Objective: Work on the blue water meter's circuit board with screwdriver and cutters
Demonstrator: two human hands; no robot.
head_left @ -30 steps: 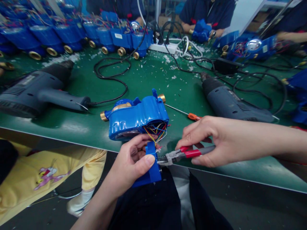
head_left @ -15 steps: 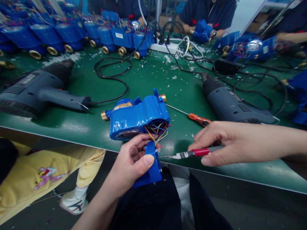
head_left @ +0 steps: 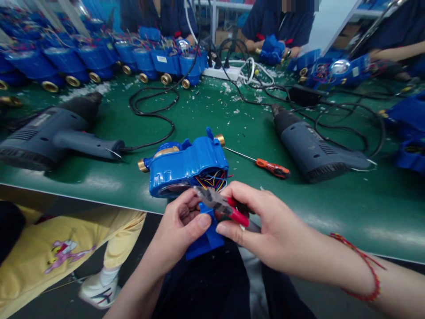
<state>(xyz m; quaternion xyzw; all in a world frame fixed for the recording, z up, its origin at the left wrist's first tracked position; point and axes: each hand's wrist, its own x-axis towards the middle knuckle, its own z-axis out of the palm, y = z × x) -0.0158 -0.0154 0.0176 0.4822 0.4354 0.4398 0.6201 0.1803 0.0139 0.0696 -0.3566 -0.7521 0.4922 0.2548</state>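
My left hand (head_left: pixel 186 226) is closed on a blue plastic cover (head_left: pixel 207 241) at the table's front edge, thumb on top. Red-handled pliers (head_left: pixel 217 204) are gripped in my right hand (head_left: pixel 262 221), their jaws lying over the cover's upper end, close to my left fingertips. Just beyond both hands a blue water meter (head_left: pixel 187 166) with brass pipe ends rests on its side. Thin coloured wires (head_left: pixel 212 179) come out of its open end toward the cover. Where the wires end is hidden behind the pliers and fingers.
An orange-handled screwdriver (head_left: pixel 272 168) lies right of the meter. Heat guns rest at left (head_left: pixel 59 128) and right (head_left: pixel 308 141), with trailing cables. Several blue meters (head_left: pixel 63 62) line the back left, near a white power strip (head_left: pixel 222 72). Co-workers sit opposite; someone in yellow trousers (head_left: pixel 96 235) is at left.
My right hand has swung the pliers left and inward, from beside the cover to over its top end near my left fingers. My left hand still holds the cover.
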